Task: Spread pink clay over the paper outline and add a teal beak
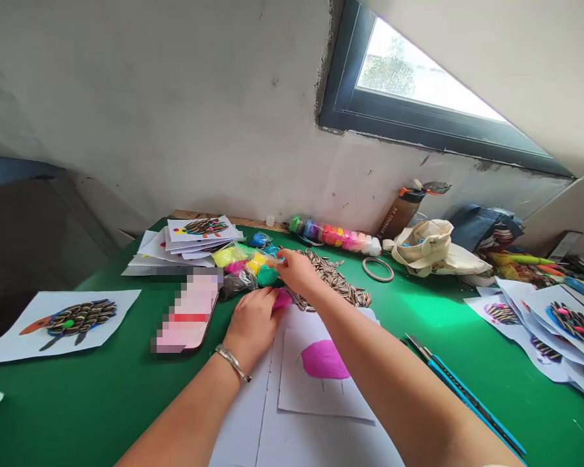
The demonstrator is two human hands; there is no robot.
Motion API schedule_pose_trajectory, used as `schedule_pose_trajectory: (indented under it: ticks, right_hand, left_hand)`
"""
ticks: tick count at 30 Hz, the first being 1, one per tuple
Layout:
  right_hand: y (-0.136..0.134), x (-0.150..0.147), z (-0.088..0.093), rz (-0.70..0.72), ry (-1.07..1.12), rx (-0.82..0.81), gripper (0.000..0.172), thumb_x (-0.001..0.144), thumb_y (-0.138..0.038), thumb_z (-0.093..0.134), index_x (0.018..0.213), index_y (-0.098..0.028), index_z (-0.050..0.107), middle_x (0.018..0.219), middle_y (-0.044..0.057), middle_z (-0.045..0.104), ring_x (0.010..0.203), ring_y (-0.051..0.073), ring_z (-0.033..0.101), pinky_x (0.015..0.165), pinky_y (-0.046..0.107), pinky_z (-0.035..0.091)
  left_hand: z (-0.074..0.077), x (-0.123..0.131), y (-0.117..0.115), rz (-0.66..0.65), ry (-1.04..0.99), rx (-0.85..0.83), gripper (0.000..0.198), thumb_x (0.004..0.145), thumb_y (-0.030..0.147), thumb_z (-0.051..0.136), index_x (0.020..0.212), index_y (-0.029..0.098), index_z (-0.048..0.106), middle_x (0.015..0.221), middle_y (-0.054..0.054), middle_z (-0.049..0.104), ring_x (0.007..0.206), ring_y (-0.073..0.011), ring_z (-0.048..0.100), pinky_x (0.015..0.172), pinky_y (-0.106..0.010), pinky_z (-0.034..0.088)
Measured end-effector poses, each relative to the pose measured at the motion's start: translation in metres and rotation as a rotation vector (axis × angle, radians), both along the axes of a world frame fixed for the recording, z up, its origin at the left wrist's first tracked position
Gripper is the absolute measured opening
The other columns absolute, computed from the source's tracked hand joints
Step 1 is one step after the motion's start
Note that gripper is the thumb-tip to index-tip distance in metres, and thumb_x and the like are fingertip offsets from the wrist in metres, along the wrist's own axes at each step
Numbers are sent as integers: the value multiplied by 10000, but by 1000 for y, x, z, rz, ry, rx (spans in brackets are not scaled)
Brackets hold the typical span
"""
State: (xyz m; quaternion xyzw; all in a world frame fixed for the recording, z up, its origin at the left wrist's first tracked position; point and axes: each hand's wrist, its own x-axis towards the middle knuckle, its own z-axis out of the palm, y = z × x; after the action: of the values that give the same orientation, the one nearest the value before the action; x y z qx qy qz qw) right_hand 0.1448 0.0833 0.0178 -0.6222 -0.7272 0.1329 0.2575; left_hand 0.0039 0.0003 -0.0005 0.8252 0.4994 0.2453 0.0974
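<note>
My left hand, with a silver bangle on its wrist, is closed around a piece of magenta modelling clay at the thumb side. My right hand reaches past it and pinches the edge of a clear plastic bag of yellow clay. Other bagged clay lies around it, including a green lump and a black lump. Below my forearms, a sheet of paper carries a flat magenta clay oval with drawn legs under it. My right forearm covers part of that sheet.
Sunflower seeds are heaped behind my right hand. A pink phone and a bird picture lie left. Stacked pictures stand at the back. A blue utility knife, tape ring and more pictures are right.
</note>
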Motion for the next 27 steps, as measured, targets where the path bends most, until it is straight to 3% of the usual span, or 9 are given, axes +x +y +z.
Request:
schedule_pose_trajectory:
  ticks: [4, 9, 11, 14, 17, 19, 22, 24, 27]
  right_hand:
    - [-5, 7, -3, -48, 143, 22, 240, 827, -154, 472, 972, -220, 652, 846, 28, 690, 760, 188, 601, 674, 280, 421]
    - [-16, 25, 2, -72, 334, 98, 162, 822, -222, 471, 886, -220, 619, 856, 2, 664, 779, 165, 569, 703, 271, 421]
    - [-23, 31, 6, -75, 410, 128, 144, 821, -249, 475, 870, -214, 606, 855, 6, 654, 785, 165, 563, 712, 277, 424]
    - [-38, 37, 12, -63, 517, 161, 116, 818, -273, 489, 842, -211, 583, 832, 11, 638, 780, 166, 555, 711, 280, 429]
    - [-57, 36, 16, -39, 614, 163, 98, 812, -285, 508, 810, -209, 570, 795, 11, 616, 764, 165, 551, 683, 272, 435]
    - [-70, 34, 15, -20, 677, 138, 88, 809, -279, 519, 805, -208, 570, 774, 4, 605, 735, 157, 552, 654, 263, 439]
    - [-88, 34, 11, -12, 750, 91, 75, 811, -266, 526, 802, -206, 570, 739, -8, 584, 690, 146, 549, 614, 256, 443]
    - [-99, 39, 7, -24, 789, 63, 72, 813, -268, 537, 802, -204, 567, 734, -9, 575, 688, 147, 554, 616, 261, 449]
    - [-114, 51, 2, -37, 842, -8, 103, 811, -303, 586, 835, -202, 591, 768, 1, 592, 718, 159, 565, 672, 291, 464]
  left_hand:
    - [0, 0, 0, -7, -12, 3, 198, 933, 255, 521, 1061, 189, 657, 1033, -87, 700, 985, -242, 646, 898, -381, 496]
    - [-2, 1, 1, 5, -43, 48, 218, 948, 306, 498, 1007, 185, 669, 1016, -91, 704, 999, -259, 639, 921, -408, 498]
    - [-1, 0, 1, 36, -68, 87, 265, 951, 339, 493, 1099, 185, 649, 1132, -115, 682, 1133, -284, 592, 1016, -452, 445]
    - [3, 0, -1, 108, -168, 165, 439, 959, 391, 479, 1344, 180, 503, 1399, -139, 530, 1342, -281, 432, 1126, -475, 340]
    - [9, 1, -5, 149, -334, 152, 634, 918, 476, 541, 1454, 183, 370, 1490, -131, 435, 1393, -272, 373, 1135, -451, 340]
    - [13, 3, -8, 137, -409, 38, 695, 870, 520, 592, 1455, 210, 379, 1445, -114, 498, 1302, -278, 492, 1069, -417, 423]
    - [18, 6, -13, 115, -460, -201, 604, 828, 495, 635, 1357, 228, 516, 1147, -70, 704, 917, -231, 691, 808, -328, 548]
    - [23, 9, -16, 92, -486, -301, 492, 809, 448, 649, 1237, 211, 610, 917, -29, 738, 733, -193, 678, 678, -284, 535]
    - [30, 13, -20, 31, -504, -350, 391, 786, 423, 656, 1105, 198, 664, 804, 1, 706, 652, -164, 625, 615, -257, 495]
